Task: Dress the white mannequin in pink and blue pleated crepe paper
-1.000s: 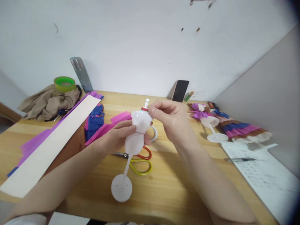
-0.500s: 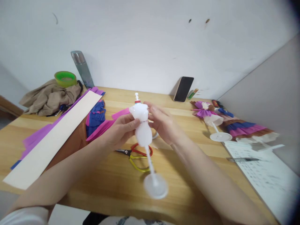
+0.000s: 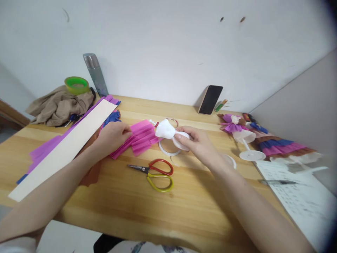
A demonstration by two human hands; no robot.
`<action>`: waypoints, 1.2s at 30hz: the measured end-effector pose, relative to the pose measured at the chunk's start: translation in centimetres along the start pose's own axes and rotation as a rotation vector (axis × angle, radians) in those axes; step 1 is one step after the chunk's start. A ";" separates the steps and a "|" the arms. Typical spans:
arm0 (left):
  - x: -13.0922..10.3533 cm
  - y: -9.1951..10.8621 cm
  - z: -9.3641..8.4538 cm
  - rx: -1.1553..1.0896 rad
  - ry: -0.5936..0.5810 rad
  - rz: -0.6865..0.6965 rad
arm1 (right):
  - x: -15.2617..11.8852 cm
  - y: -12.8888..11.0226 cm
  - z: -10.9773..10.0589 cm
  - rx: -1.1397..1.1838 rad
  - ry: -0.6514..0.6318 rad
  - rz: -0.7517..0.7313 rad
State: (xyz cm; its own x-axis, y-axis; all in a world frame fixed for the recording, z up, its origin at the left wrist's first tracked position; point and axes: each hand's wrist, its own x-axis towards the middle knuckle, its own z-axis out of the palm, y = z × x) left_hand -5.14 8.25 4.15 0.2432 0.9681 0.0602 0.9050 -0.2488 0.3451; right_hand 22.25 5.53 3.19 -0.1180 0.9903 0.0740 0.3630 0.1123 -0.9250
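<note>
My right hand is closed around the waist of a small white dress-form mannequin. The mannequin is tipped on its side, its neck to the left; its round base shows past my wrist and its stem is hidden. My left hand is closed, fingertips at the left edge of a pleated strip of pink crepe paper. Under the mannequin lies a roll of tape, partly covered. Scissors with one red and one yellow handle lie in front of the hands.
On the left lie a long cream card strip, purple crepe paper, and a brown cloth under a green tape roll. A flask and a phone lean on the wall. Dressed mannequins stand right.
The mannequin went from upright between both hands to lying sideways in my right hand. My left hand let go of it and moved left to the pink crepe paper.
</note>
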 end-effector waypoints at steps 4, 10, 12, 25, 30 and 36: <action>-0.7 -2.4 1.2 0.324 -0.051 -0.041 | 0.6 1.2 0.4 -0.038 0.039 -0.014; -2.5 -2.9 2.5 0.446 0.000 -0.123 | 1.0 1.7 1.6 0.027 -0.029 -0.019; -3.1 -2.4 3.1 0.465 -0.032 -0.126 | 1.1 1.9 1.9 0.044 -0.054 0.008; -3.5 -2.9 5.0 0.423 -0.031 -0.148 | 0.7 1.7 2.8 0.170 -0.103 0.114; -3.2 -3.7 4.0 0.226 -0.018 -0.222 | 0.5 0.9 3.3 0.373 -0.190 0.129; -3.0 -3.5 1.5 -0.704 0.112 -0.329 | 0.8 -0.8 4.0 0.677 -0.215 0.243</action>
State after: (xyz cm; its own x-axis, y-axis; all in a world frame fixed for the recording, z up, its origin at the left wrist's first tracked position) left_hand -8.48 6.19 1.33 -0.0693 0.9954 -0.0665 0.4812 0.0917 0.8718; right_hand 18.13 5.93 2.49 -0.3102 0.9350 -0.1721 -0.2378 -0.2516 -0.9381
